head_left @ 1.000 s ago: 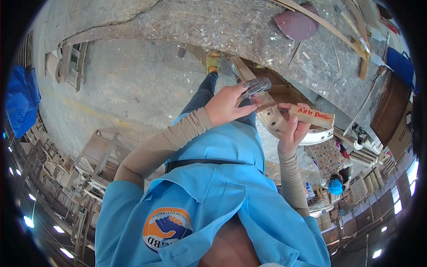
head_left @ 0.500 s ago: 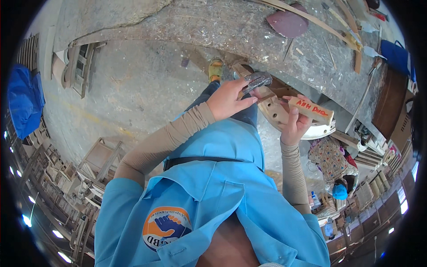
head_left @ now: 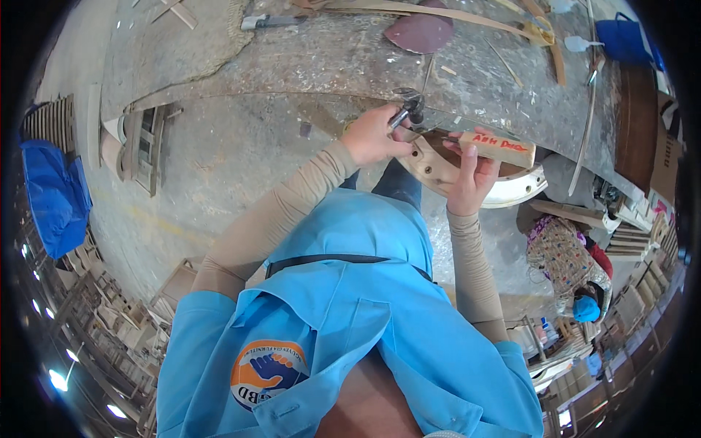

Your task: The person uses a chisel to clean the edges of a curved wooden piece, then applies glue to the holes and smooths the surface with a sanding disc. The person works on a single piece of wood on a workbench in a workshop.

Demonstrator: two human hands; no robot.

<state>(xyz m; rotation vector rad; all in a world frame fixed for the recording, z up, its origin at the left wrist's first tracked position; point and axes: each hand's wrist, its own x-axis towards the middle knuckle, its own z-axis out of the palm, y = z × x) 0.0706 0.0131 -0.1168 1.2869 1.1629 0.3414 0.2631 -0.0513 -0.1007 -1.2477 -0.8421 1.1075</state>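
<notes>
My left hand [head_left: 371, 136] is closed round the short handle of a hammer [head_left: 413, 107], whose dark metal head points up and away from me near the workbench edge. My right hand [head_left: 473, 181] grips a pale block-shaped wooden tool handle [head_left: 502, 150] with red handwriting. From its left end a thin dark shaft runs toward my left hand; its tip is too small to make out. Below both hands lies a curved pale wooden frame [head_left: 517, 192] with several round holes, partly hidden by my right hand and the wooden handle.
The worn workbench [head_left: 321, 69] carries a dark red sheet [head_left: 420, 33], thin wooden strips [head_left: 558, 62] and a blue bag [head_left: 624, 40]. A person in patterned clothing [head_left: 562, 255] crouches at the right. Blue plastic sheeting [head_left: 55, 193] and wooden furniture parts stand at the left.
The hammer head has swung up and slightly left, and is sharper than before. My right hand still holds the wooden handle, slightly higher in view. The whole view has shifted.
</notes>
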